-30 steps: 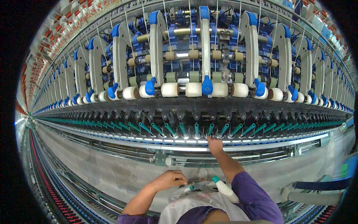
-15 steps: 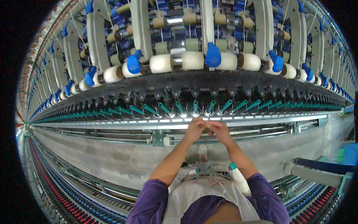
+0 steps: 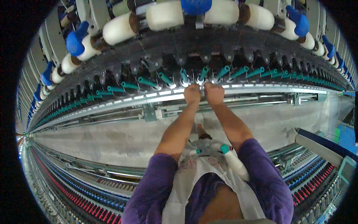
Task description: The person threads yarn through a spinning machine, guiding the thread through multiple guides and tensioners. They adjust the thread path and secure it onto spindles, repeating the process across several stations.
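Observation:
Both my hands are at the pale metal rail of a spinning machine, just in front of the row of green bobbin tubes. My left hand [image 3: 192, 94] is closed, its knuckles beside the base of one green tube [image 3: 184, 74]. Close by on the right, my right hand [image 3: 214, 94] is closed too, near the foot of another green tube [image 3: 203, 73]. The fingertips point away from me, so whatever they pinch is hidden. Above the tubes, thin yarns run up toward the white rollers [image 3: 165, 15].
Blue handles [image 3: 75, 39] stick out between the rollers. Below the rail [image 3: 164, 98] runs a grey floor aisle [image 3: 100, 143]. A white yarn cone with a green tip [image 3: 235, 164] rests at my apron. Another machine with red bobbins [image 3: 85, 203] stands behind me.
My hands, together in front of the rail before, have moved forward to the tube bases and slightly apart. The view has shifted closer to the machine, with the rollers now larger and higher.

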`<act>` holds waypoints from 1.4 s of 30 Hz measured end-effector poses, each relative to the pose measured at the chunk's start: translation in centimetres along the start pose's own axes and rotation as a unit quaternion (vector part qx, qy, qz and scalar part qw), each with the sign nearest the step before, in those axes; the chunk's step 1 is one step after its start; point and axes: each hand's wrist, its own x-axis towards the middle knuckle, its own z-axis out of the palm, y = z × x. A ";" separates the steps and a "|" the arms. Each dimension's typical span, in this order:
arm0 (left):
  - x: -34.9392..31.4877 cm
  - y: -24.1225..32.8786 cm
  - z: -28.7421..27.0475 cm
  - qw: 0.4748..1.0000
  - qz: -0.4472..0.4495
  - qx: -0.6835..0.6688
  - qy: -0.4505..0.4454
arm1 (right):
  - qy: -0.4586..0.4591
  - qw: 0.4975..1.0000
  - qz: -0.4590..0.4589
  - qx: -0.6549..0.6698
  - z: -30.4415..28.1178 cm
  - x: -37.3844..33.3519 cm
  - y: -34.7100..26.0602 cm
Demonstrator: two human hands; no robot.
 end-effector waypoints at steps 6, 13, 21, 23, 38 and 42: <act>-4.1 5.6 -2.5 0.985 0.082 -0.152 0.020 | 0.041 0.987 0.023 0.152 -5.7 1.6 -0.7; -7.0 15.1 -5.5 0.937 0.217 -0.272 -0.019 | -0.028 0.820 0.169 0.546 -16.5 -0.8 -2.0; -5.2 4.1 -0.6 0.987 0.135 -0.021 0.087 | -0.026 0.792 0.195 0.578 -20.4 -2.9 -1.4; -3.9 1.6 0.7 0.981 0.146 0.074 0.102 | 0.012 0.818 0.199 0.540 -21.6 -3.3 -1.3; -2.8 1.4 -0.9 0.961 0.176 0.206 -0.053 | -0.042 0.820 0.204 0.533 -17.1 -4.0 -3.1; -4.0 0.5 -0.9 0.967 0.197 0.156 -0.036 | -0.139 0.934 0.045 0.327 -21.7 2.9 -7.8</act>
